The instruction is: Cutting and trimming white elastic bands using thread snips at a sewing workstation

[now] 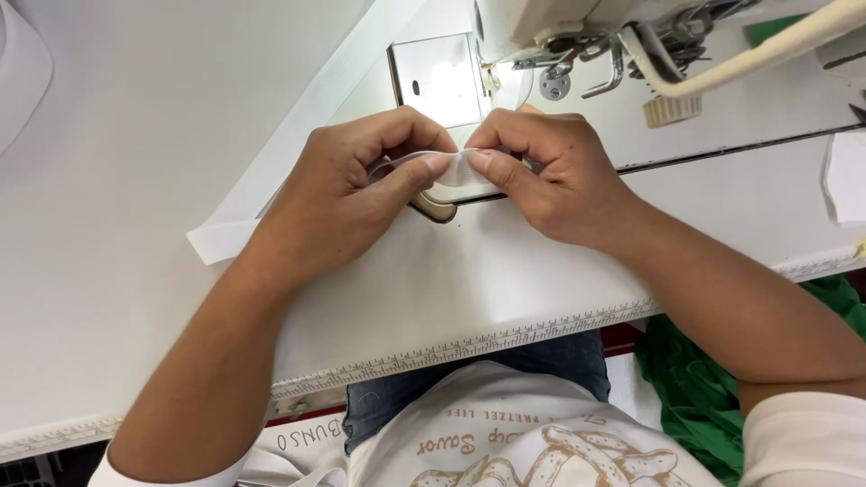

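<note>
Both my hands pinch one short white strip just short of the needle.

The strip (pixel 462 169) sits at the middle of my view, folded between my thumbs and forefingers and held just above the counter (pixel 108 271). My left hand (pixel 347 194) has its grip closed on the strip's left end, and my right hand (pixel 550 176) has its grip closed on the right end, fingertips nearly touching. At twelve o'clock from the strip stands the metal plate (pixel 437 79) under the sewing machine (pixel 586 36); the strip lies apart from the needle, so as I judge it, stitching is not yet begun. At nine o'clock a long white band (pixel 298 135) lies flat. At four o'clock, green cloth (pixel 704 388) hangs below the counter edge.
</note>
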